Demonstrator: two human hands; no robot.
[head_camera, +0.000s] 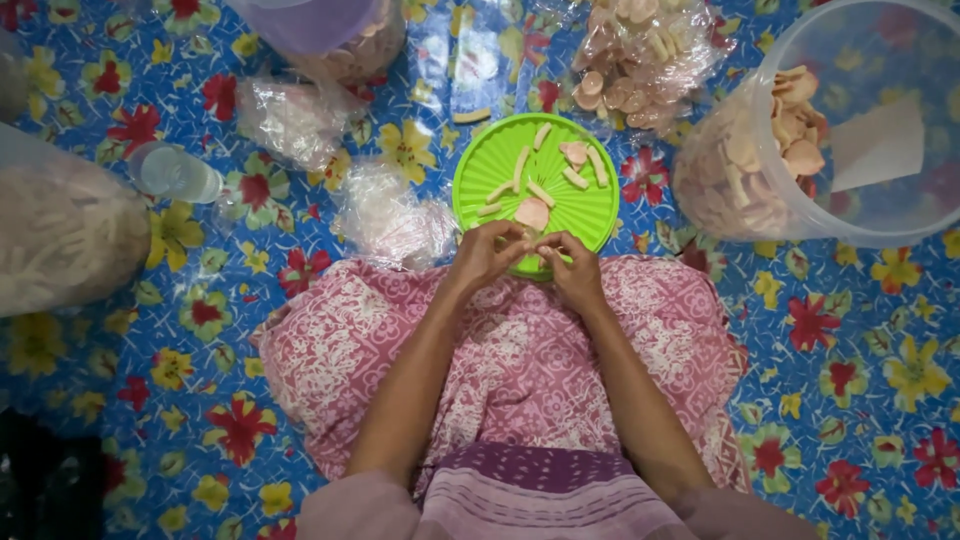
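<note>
**Hands at plate rim, working a small wrapper**

My left hand (488, 255) and right hand (572, 268) meet at the near rim of the green plate (500, 160), over my pink skirt (520, 350). The fingers of both are curled in, tips pressed together on something small and pale between them; probably a thin clear wrapper, but too small to tell.

On the plate: pale sticks (520, 168) and pinkish crackers (532, 213), loose and apart from each other.

Handling, my judgement: the crackers look dry, light and brittle. Take by the edges with fingertips, little pressure. The film would be slippery and limp; pinch it at a corner.

Around: crumpled plastic (392, 220) just left of the plate, a bag of crackers (640, 65) beyond it, a clear tub (850, 130) half full at right, a bottle (172, 172) at left. All on the flowered floor mat (850, 380).
</note>
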